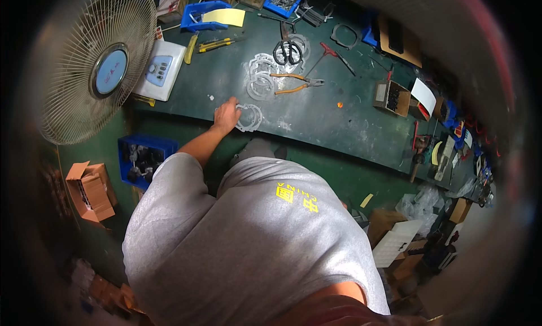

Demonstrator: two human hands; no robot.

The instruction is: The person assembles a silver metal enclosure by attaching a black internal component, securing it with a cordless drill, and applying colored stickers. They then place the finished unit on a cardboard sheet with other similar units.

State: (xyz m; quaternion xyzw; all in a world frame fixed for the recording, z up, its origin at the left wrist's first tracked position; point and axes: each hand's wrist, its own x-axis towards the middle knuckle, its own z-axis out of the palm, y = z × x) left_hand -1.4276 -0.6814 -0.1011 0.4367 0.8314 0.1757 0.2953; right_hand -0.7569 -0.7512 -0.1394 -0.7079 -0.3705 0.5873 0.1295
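Note:
At the table's near edge, my left hand point(227, 114) has its fingers closed on the left rim of a thin grey ring-shaped plate point(258, 120). The plate lies flat or nearly flat on the dark green tabletop. Just beyond it are several similar overlapping ring plates point(259, 87). Pliers with orange handles point(293, 88) lie beside that pile, one handle reaching over it. Black-handled scissors point(288, 52) rest on the farther rings. My right hand does not show; my torso in a grey shirt fills the lower middle.
A large fan point(107, 72) stands at the left by a white control box point(162, 72). A red-handled tool point(327, 50), yellow cutters point(217, 44) and a dark ring frame point(344, 37) lie farther back. Below left is a blue crate point(144, 138); a parts box point(391, 97) sits right.

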